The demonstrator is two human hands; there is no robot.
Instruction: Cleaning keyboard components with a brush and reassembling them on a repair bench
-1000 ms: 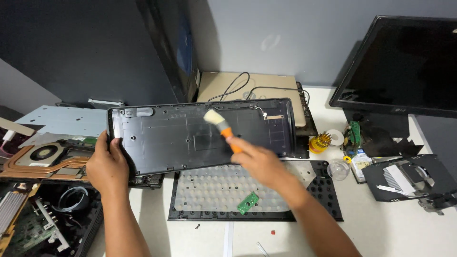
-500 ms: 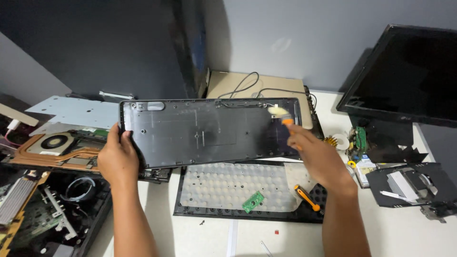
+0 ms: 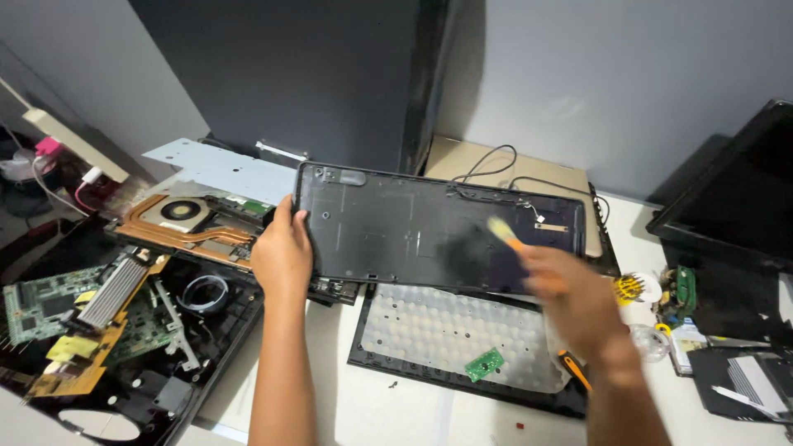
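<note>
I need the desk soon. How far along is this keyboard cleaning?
Done: the keyboard is apart; its membrane sheet and small green circuit board lie on the lower tray. In hand: the left hand props up the black keyboard shell while the right hand, blurred, runs a brush over it. Left: reassembly, apparently.

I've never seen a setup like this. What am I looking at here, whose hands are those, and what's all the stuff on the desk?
A camera worn on a person's head looks down at their own two hands. The left hand grips the edge of a dark keyboard shell, tilted up off the desk. The right hand, blurred by motion, holds a small brush against the shell. Below lies a pale key mat with a small green board on it. At left sit opened computer parts, including a fan with copper pipes.
</note>
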